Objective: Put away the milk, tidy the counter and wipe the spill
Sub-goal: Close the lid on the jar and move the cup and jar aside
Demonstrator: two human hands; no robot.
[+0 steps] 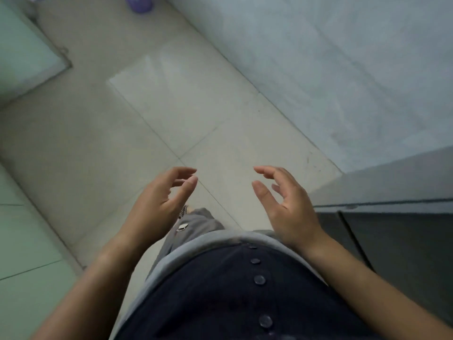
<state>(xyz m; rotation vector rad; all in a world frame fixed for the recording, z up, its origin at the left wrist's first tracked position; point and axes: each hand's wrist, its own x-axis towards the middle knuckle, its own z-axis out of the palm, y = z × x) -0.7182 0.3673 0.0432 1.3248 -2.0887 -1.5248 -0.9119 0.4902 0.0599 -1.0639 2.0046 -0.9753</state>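
Head view: empty hands [159,202] above open floor [171,106].

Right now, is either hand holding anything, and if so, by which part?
Nothing is held. The left hand and the right hand are both empty, fingers loosely curled and apart, above the tiled floor.

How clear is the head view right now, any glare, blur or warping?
Head view: soft and slightly blurred all over; a pale glare patch on the glossy beige floor tiles; dim, greenish light; wide-angle warping tilts the grey wall. The bare left hand and bare right hand are open and empty; the purple object at the top edge is too blurred to identify.
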